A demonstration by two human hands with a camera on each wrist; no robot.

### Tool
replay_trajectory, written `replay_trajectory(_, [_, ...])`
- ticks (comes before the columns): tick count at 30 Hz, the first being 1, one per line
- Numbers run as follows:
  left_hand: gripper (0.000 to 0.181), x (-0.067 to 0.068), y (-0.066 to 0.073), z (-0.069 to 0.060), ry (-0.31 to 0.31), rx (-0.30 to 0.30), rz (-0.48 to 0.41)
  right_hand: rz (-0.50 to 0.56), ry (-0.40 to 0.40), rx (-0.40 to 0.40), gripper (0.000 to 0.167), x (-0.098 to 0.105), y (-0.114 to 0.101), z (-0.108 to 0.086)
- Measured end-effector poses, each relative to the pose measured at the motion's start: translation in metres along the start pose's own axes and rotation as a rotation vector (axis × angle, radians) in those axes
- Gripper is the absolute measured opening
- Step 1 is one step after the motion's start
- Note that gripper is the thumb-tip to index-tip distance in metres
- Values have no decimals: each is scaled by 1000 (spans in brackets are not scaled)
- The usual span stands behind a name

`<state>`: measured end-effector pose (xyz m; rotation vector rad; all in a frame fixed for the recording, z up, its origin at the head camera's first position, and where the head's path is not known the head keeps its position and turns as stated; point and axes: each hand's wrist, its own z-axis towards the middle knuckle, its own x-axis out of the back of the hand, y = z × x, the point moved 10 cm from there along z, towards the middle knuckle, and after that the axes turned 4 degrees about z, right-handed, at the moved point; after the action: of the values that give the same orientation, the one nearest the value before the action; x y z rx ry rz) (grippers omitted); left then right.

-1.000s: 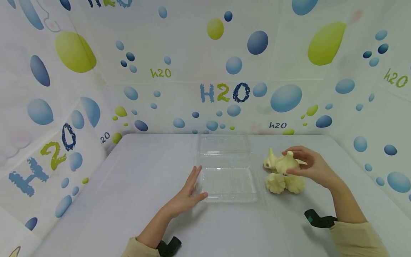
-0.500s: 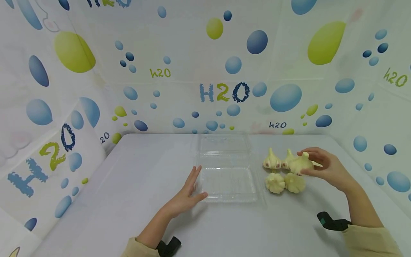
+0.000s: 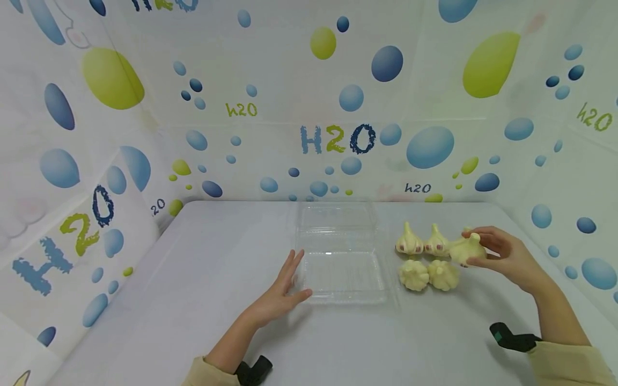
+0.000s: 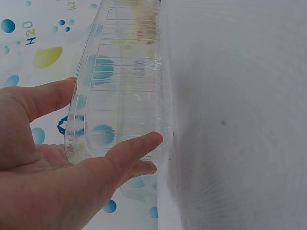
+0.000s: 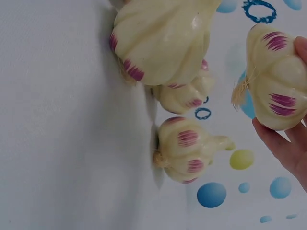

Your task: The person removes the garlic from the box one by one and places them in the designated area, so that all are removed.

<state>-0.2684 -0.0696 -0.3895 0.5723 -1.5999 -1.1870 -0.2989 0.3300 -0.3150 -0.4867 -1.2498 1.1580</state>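
A garlic bulb is held between the thumb and fingers of my right hand, tilted, at the right end of the garlic group. In the right wrist view this bulb is off the table, with purple streaks and a tuft of roots. Other bulbs stand beside it: a back-row bulb, its neighbour and two front bulbs. Another bulb is partly hidden behind the held one. My left hand, fingers straight and spread, rests against the left side of a clear plastic clamshell box.
The box's lid lies folded back toward the rear table edge. A white cloth covers the table. Behind it hangs a curtain printed with blue and green drops. Each wrist wears a black camera mount.
My right hand has moved to the right with the garlic bulb, away from the box, uncovering bulbs in the back row. My left hand stays against the box.
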Motion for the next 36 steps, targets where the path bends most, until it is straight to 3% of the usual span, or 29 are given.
replay_trajectory(14, [82, -1, -3, 0, 0, 8, -11, -22, 14, -43, 44, 10, 26, -9])
replay_trajectory(36, [84, -1, -4, 0, -3, 6, -29, -28, 10, -125, 39, 9, 58, -19])
